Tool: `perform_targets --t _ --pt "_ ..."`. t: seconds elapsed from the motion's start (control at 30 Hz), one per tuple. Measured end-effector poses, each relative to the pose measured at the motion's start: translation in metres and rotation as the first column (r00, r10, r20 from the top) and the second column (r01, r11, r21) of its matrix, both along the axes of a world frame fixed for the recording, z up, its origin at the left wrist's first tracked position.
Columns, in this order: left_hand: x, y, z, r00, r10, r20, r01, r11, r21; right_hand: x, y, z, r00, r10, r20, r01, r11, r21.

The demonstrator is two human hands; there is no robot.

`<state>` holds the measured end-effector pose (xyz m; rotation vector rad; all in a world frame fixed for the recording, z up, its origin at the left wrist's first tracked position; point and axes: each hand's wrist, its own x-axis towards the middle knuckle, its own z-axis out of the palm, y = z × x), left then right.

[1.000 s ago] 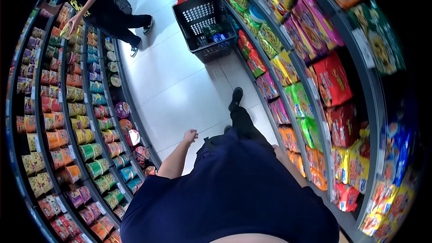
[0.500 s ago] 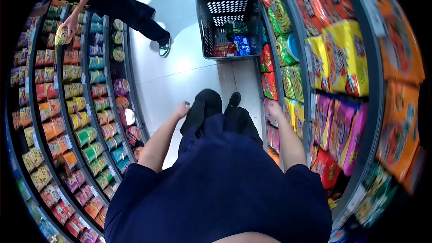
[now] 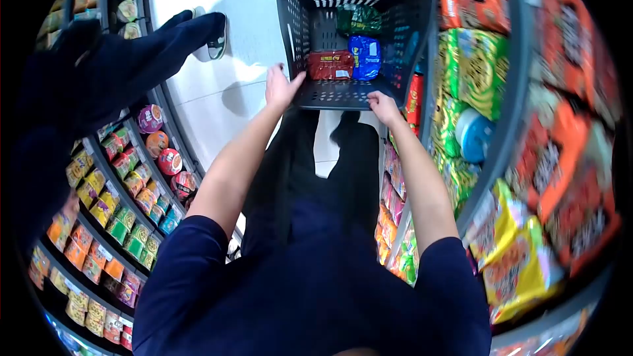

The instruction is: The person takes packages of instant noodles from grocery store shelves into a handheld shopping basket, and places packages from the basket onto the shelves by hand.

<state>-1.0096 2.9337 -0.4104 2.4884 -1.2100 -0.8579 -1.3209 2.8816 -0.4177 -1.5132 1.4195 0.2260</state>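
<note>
A black shopping basket (image 3: 335, 99) with perforated walls stands on the floor in front of my legs. Inside it lie a red packet (image 3: 331, 66), a blue packet (image 3: 366, 58) and a dark green packet (image 3: 358, 20). My left hand (image 3: 283, 87) is beside the basket's near left corner, thumb and fingers apart, holding nothing. At the near right corner, my right hand (image 3: 382, 105) has its fingers curled over the rim.
Shelves of bagged noodles (image 3: 484, 72) rise close on my right, with a blue-lidded tub (image 3: 475, 135) among them. Cup noodles (image 3: 170, 161) fill the left shelves. Another person's dark-trousered leg (image 3: 165, 46) is in the aisle (image 3: 244, 33) at left.
I have come up to the basket, which now appears nearer and larger. Both my hands have reached forward to its near corners. The other person appears closer on the left.
</note>
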Motion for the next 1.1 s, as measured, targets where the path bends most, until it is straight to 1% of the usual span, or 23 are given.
perform_targets --t 0.03,0.1,0.13,0.17,0.23,0.27,0.37,0.4,0.43,0.47,0.5,0.6,0.67,0.73,0.77,0.8,0.9,0.93,0.97,1.0,1.03,1.07,1.1 --pt "0.002 -0.012 -0.034 0.983 0.169 0.071 -0.171 0.985 0.026 0.011 -0.009 -0.024 1.000 0.015 0.011 -0.015 0.999 -0.031" --pt "-0.007 -0.033 -0.065 0.936 0.323 -0.139 -0.298 0.939 0.172 0.034 -0.027 -0.064 0.999 0.029 0.025 -0.030 0.999 0.044" --pt "-0.012 -0.040 -0.059 0.835 0.446 -0.323 -0.407 0.895 0.185 0.044 -0.034 -0.087 0.995 0.096 -0.019 -0.094 0.994 0.061" --pt "-0.017 -0.034 -0.079 0.894 0.438 -0.097 -0.433 0.899 0.068 0.055 -0.041 -0.113 0.984 0.168 -0.056 -0.163 0.983 0.078" --pt "-0.025 -0.033 -0.080 0.893 0.433 -0.118 -0.445 0.891 -0.093 0.075 -0.062 -0.158 0.880 0.454 -0.139 -0.433 0.887 0.159" --pt "-0.024 -0.030 -0.083 0.901 0.407 -0.151 -0.426 0.897 -0.120 0.084 -0.068 -0.183 0.850 0.499 -0.171 -0.478 0.866 0.146" --pt "-0.023 -0.027 -0.092 0.943 0.306 -0.131 -0.328 0.923 -0.202 0.095 -0.069 -0.269 0.790 0.577 -0.207 -0.588 0.809 0.012" --pt "-0.023 -0.028 -0.094 0.945 0.305 -0.123 -0.325 0.920 -0.220 0.101 -0.068 -0.287 0.804 0.538 -0.254 -0.552 0.833 0.016" --pt "-0.024 -0.029 -0.095 0.928 0.342 -0.150 -0.369 0.901 -0.227 0.108 -0.066 -0.292 0.813 0.501 -0.298 -0.516 0.856 0.031" --pt "-0.022 -0.026 -0.097 0.939 0.323 -0.122 -0.343 0.913 -0.219 0.109 -0.061 -0.300 0.801 0.503 -0.326 -0.540 0.841 -0.028" --pt "-0.021 -0.025 -0.097 0.948 0.304 -0.099 -0.319 0.923 -0.216 0.111 -0.057 -0.308 0.722 0.588 -0.365 -0.627 0.779 0.014" --pt "-0.021 -0.021 -0.102 0.947 0.305 -0.104 -0.322 0.916 -0.241 0.118 -0.051 -0.308 0.654 0.690 -0.309 -0.706 0.704 0.080" --pt "-0.021 -0.024 -0.097 0.956 0.283 -0.073 -0.292 0.928 -0.231 0.122 -0.058 -0.283 0.606 0.754 -0.253 -0.758 0.644 0.105" --pt "-0.020 -0.026 -0.091 0.946 0.306 -0.109 -0.320 0.934 -0.156 0.123 -0.068 -0.241 0.583 0.782 -0.218 -0.794 0.606 0.049" --pt "-0.017 -0.023 -0.093 0.950 0.290 -0.116 -0.305 0.943 -0.131 0.122 -0.072 -0.215 0.587 0.787 -0.192 -0.801 0.598 0.005" --pt "-0.016 -0.025 -0.088 0.943 0.295 -0.157 -0.310 0.946 -0.089 0.122 -0.080 -0.174 0.657 0.742 -0.131 -0.751 0.659 -0.037" --pt "0.005 -0.018 -0.077 0.943 0.111 -0.314 -0.089 0.992 0.084 0.109 -0.081 -0.071 0.638 0.765 -0.088 -0.769 0.630 -0.107" --pt "0.013 -0.008 -0.074 0.962 0.010 -0.274 0.025 0.992 0.125 0.103 -0.073 -0.035 0.639 0.761 -0.113 -0.768 0.625 -0.136" --pt "0.022 0.002 -0.078 0.964 -0.113 -0.240 0.154 0.975 0.161 0.099 -0.069 0.016 0.770 0.630 -0.100 -0.638 0.762 -0.113" --pt "0.043 0.019 -0.094 0.918 -0.050 -0.392 0.130 0.975 0.180 0.091 -0.064 0.075 0.870 0.489 -0.063 -0.491 0.847 -0.204" --pt "0.050 0.027 -0.098 0.840 0.001 -0.542 0.137 0.967 0.214 0.078 -0.037 0.089 0.875 0.484 -0.024 -0.476 0.850 -0.224" --pt "0.035 0.014 -0.054 0.685 0.291 -0.668 -0.097 0.945 0.313 0.064 -0.009 0.113 0.904 0.421 0.071 -0.349 0.825 -0.444" --pt "0.021 -0.012 0.016 0.678 0.360 -0.641 -0.024 0.882 0.470 0.057 0.000 0.176 0.899 0.438 0.013 -0.409 0.849 -0.334"
